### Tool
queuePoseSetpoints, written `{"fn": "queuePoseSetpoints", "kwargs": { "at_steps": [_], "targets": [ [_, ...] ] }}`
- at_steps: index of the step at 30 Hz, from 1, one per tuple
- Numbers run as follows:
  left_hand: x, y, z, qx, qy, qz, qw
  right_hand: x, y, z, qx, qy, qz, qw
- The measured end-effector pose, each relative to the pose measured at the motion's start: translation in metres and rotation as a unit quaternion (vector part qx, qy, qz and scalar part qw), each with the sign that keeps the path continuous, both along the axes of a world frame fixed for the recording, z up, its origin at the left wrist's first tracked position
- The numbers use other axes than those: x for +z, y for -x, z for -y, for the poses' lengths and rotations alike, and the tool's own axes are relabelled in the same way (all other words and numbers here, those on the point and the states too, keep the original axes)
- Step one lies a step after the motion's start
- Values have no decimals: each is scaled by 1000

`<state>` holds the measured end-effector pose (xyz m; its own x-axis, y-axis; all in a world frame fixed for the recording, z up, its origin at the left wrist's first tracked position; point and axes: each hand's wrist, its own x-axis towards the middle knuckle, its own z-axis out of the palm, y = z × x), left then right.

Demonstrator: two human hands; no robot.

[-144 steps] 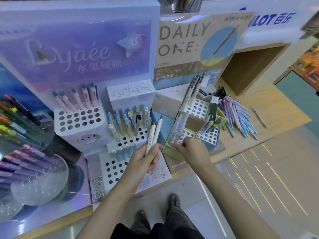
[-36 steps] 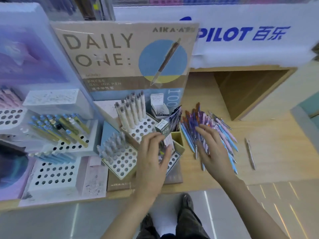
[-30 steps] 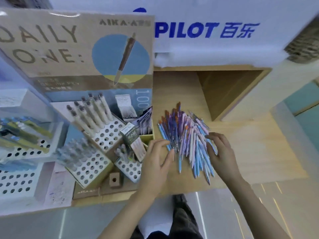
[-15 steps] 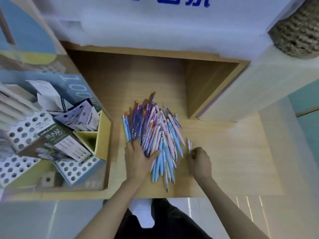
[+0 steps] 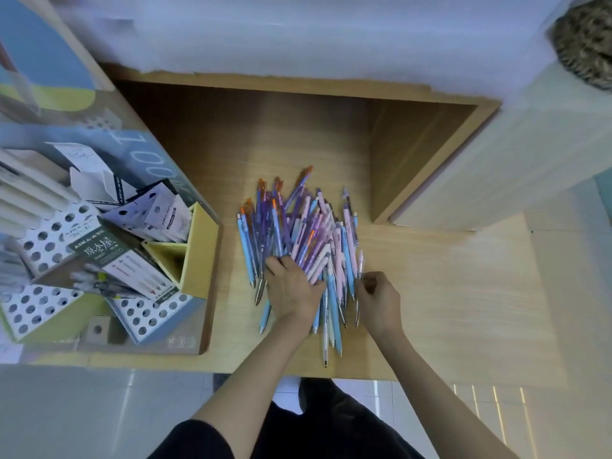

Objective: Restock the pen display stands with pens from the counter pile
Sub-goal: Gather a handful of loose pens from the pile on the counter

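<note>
A pile of pens (image 5: 298, 233) in blue, purple and pink lies on the wooden counter (image 5: 447, 293). My left hand (image 5: 293, 289) lies flat on the near part of the pile, fingers spread over the pens. My right hand (image 5: 377, 296) is at the pile's right edge, its fingers curled around a thin pale pen (image 5: 359, 276). A pen display stand (image 5: 145, 313) with white perforated trays sits at the left, several holes unfilled.
A yellow box compartment (image 5: 195, 253) with paper leaflets stands between the stand and the pile. A wooden cubby (image 5: 414, 154) opens behind the pens. The counter's front edge runs just below my wrists, with floor tiles beneath.
The view has swung right from the stands to the pile. My left hand moved onto the pens, and my right hand drew a single pen in from the counter to the pile's right edge.
</note>
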<state>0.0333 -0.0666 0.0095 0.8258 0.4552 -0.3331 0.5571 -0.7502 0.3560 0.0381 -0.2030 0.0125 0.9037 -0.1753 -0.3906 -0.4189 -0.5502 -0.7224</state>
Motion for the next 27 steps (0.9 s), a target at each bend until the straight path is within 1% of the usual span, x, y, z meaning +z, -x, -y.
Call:
{"fn": "queuePoseSetpoints", "kwargs": {
  "at_steps": [6, 10, 13, 16, 18, 19, 20, 23, 25, 27],
  "targets": [
    [4, -2, -12, 21, 21, 8, 1000, -2, -1, 3, 0, -11, -13, 1000],
    [5, -1, -22, 18, 42, -20, 999, -3, -3, 0, -5, -1, -27, 1000],
    [8, 5, -26, 37, 118, 2, 992, -1, -5, 2, -28, -16, -38, 999],
    [14, 11, -28, 65, 226, 45, 971, 2, -7, 9, -63, -62, -7, 996],
    [20, 13, -30, 76, 290, 55, 953, 6, -10, 11, -59, -82, 16, 995],
    [24, 13, -32, 75, 321, 53, 943, 9, -13, 10, -47, -105, 15, 993],
    [27, 13, -33, 69, 353, 48, 932, 14, -16, 7, -37, -149, 4, 988],
    [37, 15, -36, 47, 432, 14, 901, 34, -27, -8, -30, -318, -46, 946],
    [43, 18, -36, 42, 474, -15, 879, 46, -33, -19, -27, -379, -50, 924],
    [48, 22, -37, 39, 521, -32, 852, 54, -36, -27, -19, -415, -30, 909]
  ]
}}
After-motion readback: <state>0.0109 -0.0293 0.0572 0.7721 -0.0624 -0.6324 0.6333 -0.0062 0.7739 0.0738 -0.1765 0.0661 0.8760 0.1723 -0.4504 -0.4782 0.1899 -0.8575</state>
